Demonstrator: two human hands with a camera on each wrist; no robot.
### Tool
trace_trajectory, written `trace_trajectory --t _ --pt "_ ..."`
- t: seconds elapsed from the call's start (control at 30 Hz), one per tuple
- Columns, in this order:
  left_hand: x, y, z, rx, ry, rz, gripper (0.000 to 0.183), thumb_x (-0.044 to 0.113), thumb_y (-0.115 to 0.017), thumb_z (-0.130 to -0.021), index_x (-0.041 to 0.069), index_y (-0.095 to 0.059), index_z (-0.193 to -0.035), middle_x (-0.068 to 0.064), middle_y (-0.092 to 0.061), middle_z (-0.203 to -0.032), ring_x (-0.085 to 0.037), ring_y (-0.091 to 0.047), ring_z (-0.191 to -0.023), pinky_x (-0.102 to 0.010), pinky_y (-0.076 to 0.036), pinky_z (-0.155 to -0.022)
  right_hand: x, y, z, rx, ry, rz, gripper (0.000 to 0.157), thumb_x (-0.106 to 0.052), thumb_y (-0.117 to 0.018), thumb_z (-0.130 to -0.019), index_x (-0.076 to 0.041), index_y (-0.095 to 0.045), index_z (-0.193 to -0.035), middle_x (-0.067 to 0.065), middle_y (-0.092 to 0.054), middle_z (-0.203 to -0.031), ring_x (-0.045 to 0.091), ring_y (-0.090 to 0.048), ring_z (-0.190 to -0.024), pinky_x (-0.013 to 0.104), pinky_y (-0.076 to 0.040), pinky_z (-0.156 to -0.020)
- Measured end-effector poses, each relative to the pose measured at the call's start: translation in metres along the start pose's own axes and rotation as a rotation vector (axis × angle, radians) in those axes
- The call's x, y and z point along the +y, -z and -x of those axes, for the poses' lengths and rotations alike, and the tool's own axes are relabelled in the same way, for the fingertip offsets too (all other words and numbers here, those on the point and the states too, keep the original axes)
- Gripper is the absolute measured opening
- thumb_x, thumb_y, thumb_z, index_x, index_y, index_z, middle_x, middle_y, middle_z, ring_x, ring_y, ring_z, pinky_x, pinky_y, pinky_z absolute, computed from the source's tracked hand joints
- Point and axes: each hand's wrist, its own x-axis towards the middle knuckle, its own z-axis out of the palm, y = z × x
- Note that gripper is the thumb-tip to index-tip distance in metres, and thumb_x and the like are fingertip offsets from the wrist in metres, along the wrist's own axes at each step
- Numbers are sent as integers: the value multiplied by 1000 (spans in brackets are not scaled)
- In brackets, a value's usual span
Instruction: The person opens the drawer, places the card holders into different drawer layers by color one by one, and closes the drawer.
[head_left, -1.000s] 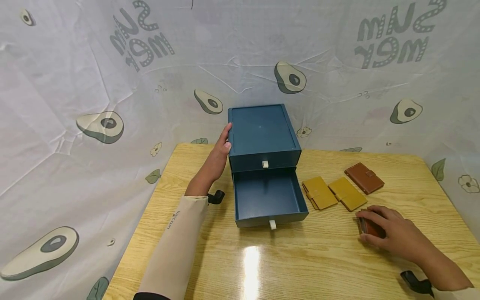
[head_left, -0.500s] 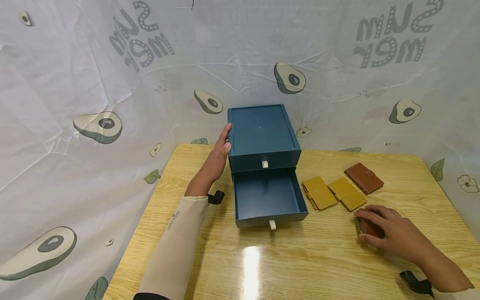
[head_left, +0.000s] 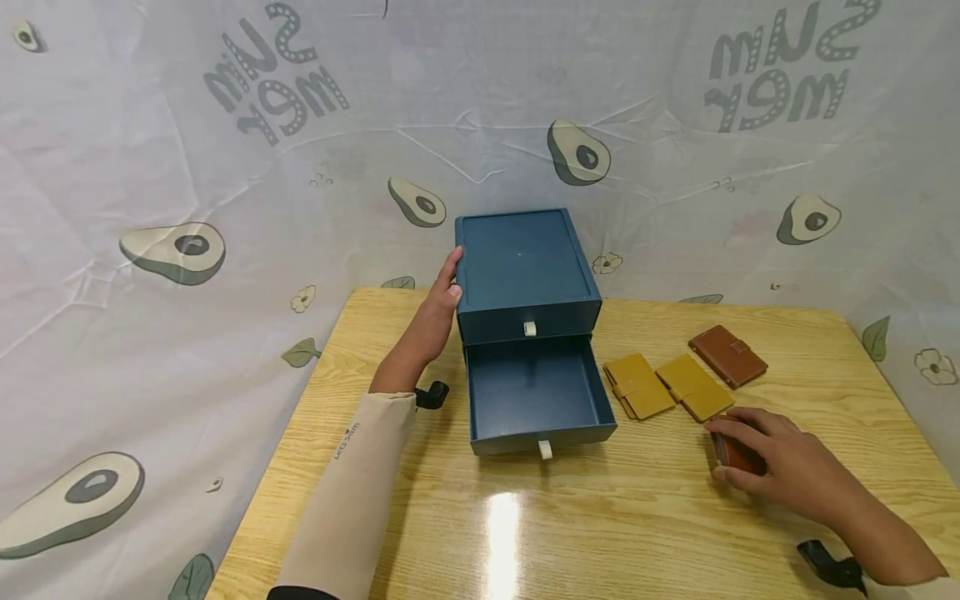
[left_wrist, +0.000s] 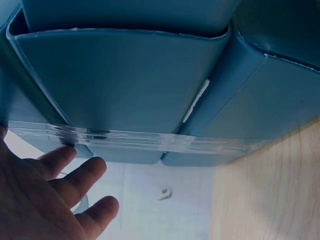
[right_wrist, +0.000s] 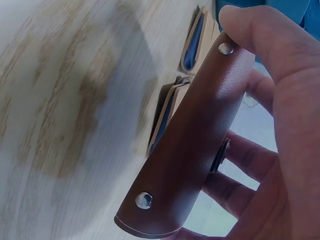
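Note:
My left hand (head_left: 435, 321) rests against the left side of a blue two-drawer cabinet (head_left: 525, 262), its fingers extended. In the left wrist view, clear tape (left_wrist: 145, 140) runs across the cabinet wall near the fingertips. The lower drawer (head_left: 534, 400) is pulled out and nothing shows inside; the upper drawer is closed. At the right, my right hand (head_left: 787, 462) grips a small brown leather notebook (right_wrist: 185, 140) by its edges. Two silver rivets show on its rounded spine. From the head, fingers cover part of this notebook.
Two mustard-yellow notebooks (head_left: 639, 386) lie side by side right of the drawer. Behind them lies another brown notebook (head_left: 728, 356) with a strap closure. The wooden table (head_left: 600, 533) ends at a printed cloth backdrop (head_left: 337, 183).
My right hand has shifted slightly left with the brown notebook in its grip. The left hand, cabinet and other notebooks stay where they were.

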Motion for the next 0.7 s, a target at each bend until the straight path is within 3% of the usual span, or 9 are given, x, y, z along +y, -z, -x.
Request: trace_trajectory --t 0.43,0.7 --pt "-1 6 6 -24 -6 9 94 91 -25 -98 41 -3 -174 11 2 -181 -21 1 -167 -65 -9 -130 -29 4 6 -1 -15 20 64 -49 -89 -88 -27 -69 -144 16 -60 -145 47 -59 -125 69 -55 -82" --pt "-2 9 8 -36 -11 10 94 91 -25 -98 41 -3 -174 10 3 -181 -23 1 -168 -67 -9 -130 -44 4 8 38 24 34 65 -47 -92 -85 -28 -69 -143 15 -60 -144 47 -60 -122 66 -57 -76"
